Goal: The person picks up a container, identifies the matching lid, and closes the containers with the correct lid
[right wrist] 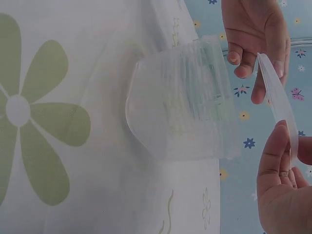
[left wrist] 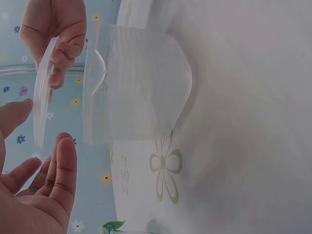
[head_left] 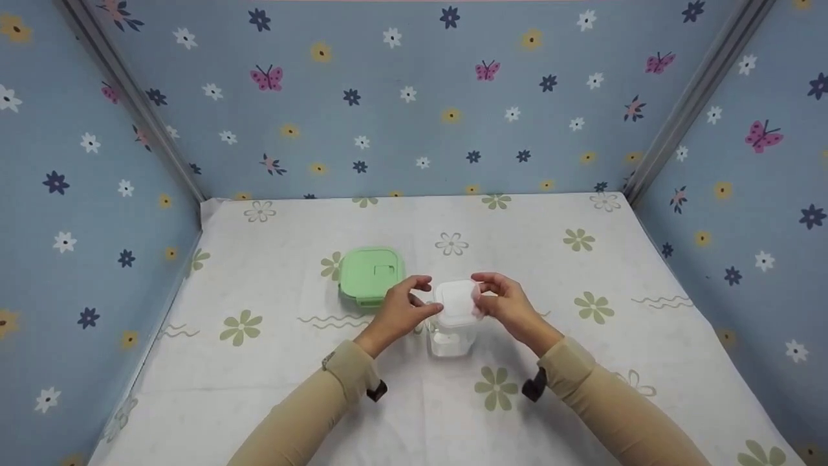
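A clear, straight-sided plastic container (left wrist: 141,87) stands upright on the table, mouth up. Above its mouth hangs a white translucent square lid (head_left: 457,301), apart from the rim and seen almost edge-on in both wrist views. My right hand (head_left: 511,309) pinches the lid's right side between thumb and fingers. At the opposite side my left hand (head_left: 402,312) is spread, its thumb at the lid's edge and its fingers apart below it in the left wrist view. Nothing else is in either hand.
Left of the container, behind my left hand, sits a container with a green clip-on lid (head_left: 372,272). A white floral cloth (head_left: 259,388) covers the table. Blue patterned panels (head_left: 414,129) enclose the back and both sides.
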Available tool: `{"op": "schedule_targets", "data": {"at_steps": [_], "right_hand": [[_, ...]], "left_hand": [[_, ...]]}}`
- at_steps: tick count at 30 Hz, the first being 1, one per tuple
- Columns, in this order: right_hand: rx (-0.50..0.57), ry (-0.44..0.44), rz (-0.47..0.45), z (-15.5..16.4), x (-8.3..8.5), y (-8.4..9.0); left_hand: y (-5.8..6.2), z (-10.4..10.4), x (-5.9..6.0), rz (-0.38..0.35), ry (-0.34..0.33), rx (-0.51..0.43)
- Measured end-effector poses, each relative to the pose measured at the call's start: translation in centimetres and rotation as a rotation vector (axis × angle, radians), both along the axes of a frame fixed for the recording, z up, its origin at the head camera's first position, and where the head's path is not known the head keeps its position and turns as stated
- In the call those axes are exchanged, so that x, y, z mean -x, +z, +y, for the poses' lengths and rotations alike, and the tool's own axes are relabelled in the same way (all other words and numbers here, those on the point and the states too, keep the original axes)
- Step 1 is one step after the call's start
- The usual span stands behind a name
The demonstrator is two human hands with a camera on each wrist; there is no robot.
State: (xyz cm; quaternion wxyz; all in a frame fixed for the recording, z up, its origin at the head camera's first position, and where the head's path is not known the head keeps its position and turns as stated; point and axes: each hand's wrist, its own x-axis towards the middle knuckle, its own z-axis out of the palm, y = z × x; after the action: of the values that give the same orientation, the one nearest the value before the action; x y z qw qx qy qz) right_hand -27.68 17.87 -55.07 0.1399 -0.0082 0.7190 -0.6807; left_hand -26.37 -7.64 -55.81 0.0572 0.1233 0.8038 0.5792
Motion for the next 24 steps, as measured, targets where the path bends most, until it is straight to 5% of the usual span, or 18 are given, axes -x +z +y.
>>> {"op": "schedule_targets", "data": {"at_steps": [13, 24], "right_hand": [[-0.019, 0.058, 0.023, -0.1, -0.2, -0.2], [-0.218, 0.304, 0.083, 0.9, -0.4, 0.5]], "left_hand": [[0.0, 0.1, -0.2, -0.091, -0.067, -0.082], [0.1, -0.1, -0.1, -0.14, -0.076, -0.088]]}}
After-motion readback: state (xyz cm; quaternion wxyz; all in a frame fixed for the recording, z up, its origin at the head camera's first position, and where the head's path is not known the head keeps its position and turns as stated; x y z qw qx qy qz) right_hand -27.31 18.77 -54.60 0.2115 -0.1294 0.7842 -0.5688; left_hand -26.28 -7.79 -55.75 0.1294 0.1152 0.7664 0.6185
